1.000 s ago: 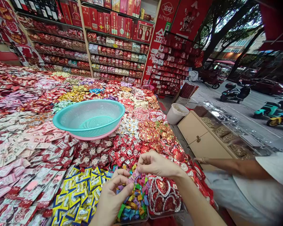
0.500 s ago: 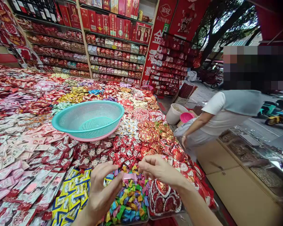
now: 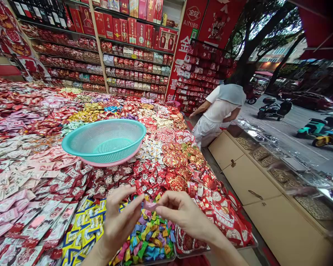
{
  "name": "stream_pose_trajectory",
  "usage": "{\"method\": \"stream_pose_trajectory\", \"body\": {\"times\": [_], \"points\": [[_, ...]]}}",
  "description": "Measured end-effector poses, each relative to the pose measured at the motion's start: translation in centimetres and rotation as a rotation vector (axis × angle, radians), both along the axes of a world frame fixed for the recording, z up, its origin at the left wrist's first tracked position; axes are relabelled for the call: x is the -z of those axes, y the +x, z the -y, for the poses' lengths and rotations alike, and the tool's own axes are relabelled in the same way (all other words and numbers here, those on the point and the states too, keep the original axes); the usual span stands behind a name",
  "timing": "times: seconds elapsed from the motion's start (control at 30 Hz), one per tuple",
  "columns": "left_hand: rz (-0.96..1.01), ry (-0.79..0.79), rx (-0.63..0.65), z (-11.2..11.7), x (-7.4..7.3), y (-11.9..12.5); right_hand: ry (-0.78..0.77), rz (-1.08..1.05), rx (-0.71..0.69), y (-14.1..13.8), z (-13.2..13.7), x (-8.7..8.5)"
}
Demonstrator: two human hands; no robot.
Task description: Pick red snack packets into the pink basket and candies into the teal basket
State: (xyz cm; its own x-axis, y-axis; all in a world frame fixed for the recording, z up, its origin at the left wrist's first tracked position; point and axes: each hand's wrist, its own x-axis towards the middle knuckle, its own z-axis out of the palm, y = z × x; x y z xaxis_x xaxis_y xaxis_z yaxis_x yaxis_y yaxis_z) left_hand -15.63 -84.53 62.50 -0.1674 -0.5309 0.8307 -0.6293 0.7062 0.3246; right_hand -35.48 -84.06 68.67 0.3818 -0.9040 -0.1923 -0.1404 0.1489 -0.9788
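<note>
Left hand [image 3: 119,221] and right hand [image 3: 183,214] raised together over the heap of small multicoloured twist-wrapped candies [image 3: 150,240], each grip pinching one end of a small pink wrapped candy [image 3: 149,204], apparently to hold it taut between the fingertips, clear of the heap. Behind, teal plastic mesh basket [image 3: 104,140] nested in a pink one, resting on the packets of the candy-covered counter [image 3: 249,240] within reach. Open room only to the right, along the aisle beside the counter's edge, where a person in a white shirt [image 3: 224,105] stands well apart.
</note>
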Motion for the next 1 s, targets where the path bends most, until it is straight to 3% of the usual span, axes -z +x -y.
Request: {"method": "stream_pose_trajectory", "body": {"times": [0.13,0.27,0.47,0.63,0.7,0.87,1.0], "points": [[-0.212,0.430,0.160,0.1,0.3,-0.1,-0.142,-0.112,0.016,0.1,-0.5,0.3],[-0.235,0.586,0.296,-0.2,0.4,0.1,-0.176,-0.130,0.019,-0.1,-0.6,0.5],[-0.223,0.521,0.324,-0.3,0.4,-0.2,-0.201,-0.167,0.026,-0.3,-0.7,0.7],[-0.100,0.340,0.278,-0.4,0.3,-0.2,-0.244,-0.214,0.063,-0.5,-0.6,1.5],[-0.027,0.247,0.261,-0.5,0.5,-0.2,-0.167,-0.156,0.085,-0.6,-0.5,2.2],[0.117,0.142,0.229,-0.7,2.1,-0.2,0.201,0.097,0.079,-0.8,-0.6,5.2],[0.217,0.076,0.244,-1.1,3.8,-0.1,0.333,0.226,0.153,-0.8,-1.3,7.7]]}}
